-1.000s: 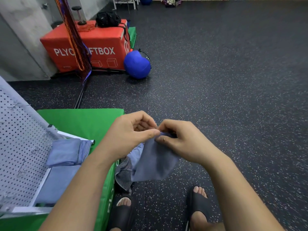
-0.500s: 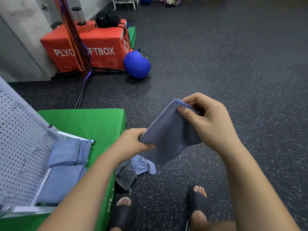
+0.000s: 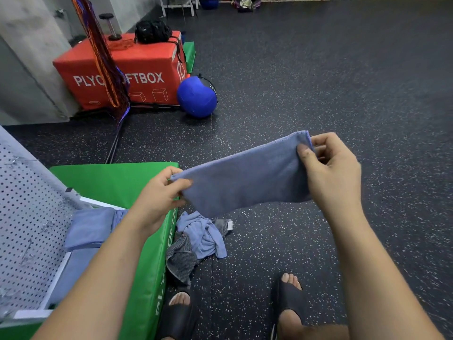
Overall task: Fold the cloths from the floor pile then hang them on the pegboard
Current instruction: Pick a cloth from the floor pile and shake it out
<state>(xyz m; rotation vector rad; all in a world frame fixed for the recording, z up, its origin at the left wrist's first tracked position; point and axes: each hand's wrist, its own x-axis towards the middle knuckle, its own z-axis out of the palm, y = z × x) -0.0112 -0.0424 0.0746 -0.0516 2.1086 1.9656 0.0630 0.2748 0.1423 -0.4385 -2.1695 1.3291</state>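
Wider apart, left hand [image 3: 157,200] and right hand [image 3: 335,173] pinch the folded blue cloth [image 3: 245,182] with curled fingers [image 3: 304,157], stretched eight-to-two o'clock over black speckled floor [image 3: 343,82].

red plyo box [image 3: 137,69], blue ball [image 3: 196,96] beside

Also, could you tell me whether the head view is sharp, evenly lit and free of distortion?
Head view: soft, even light, no glare; the blue terry cloth, left hand and right hand are sharp; the wide-angle lens stretches the forearms at the bottom edge.
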